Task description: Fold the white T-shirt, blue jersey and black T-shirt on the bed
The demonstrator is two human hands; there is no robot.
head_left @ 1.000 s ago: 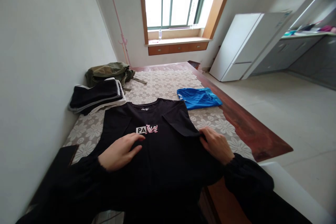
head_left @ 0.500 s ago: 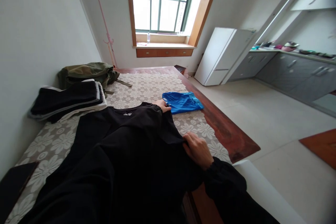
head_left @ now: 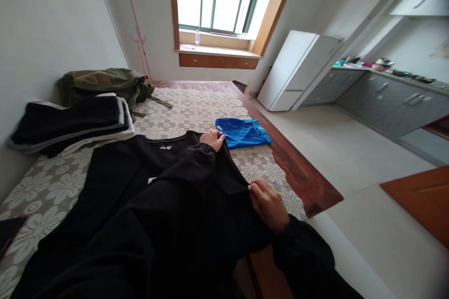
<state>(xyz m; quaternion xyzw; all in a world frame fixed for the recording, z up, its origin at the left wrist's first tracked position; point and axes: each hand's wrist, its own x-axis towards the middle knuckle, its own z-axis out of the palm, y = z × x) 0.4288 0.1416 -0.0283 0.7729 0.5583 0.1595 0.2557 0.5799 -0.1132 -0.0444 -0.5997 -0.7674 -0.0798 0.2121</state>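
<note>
A black T-shirt (head_left: 112, 173) lies spread on the lace-covered table, its collar with a small white print facing away from me. My left hand (head_left: 212, 140) reaches across the shirt, closed in a pinch on its shoulder near the neckline. At the sleeve's hem my right hand (head_left: 268, 202) is closed, thumb and fingers pinching the cloth's edge. Just beyond my left hand rests a folded blue garment (head_left: 243, 133). My black left sleeve covers much of the shirt's middle, and its lower part blends into the dark foreground.
On the left sit a stack of folded clothes (head_left: 73, 121) and an olive backpack (head_left: 105, 84). A floral lace cloth (head_left: 189, 110) covers the table (head_left: 305, 182), leaving a reddish wooden border. Past it stand a white fridge (head_left: 294, 70) and grey kitchen cabinets (head_left: 382, 98).
The view has tilted slightly down and shifted. Both hands keep their hold on the T-shirt. My left forearm has shifted a little, and a small white patch now shows on the shirt beside it.
</note>
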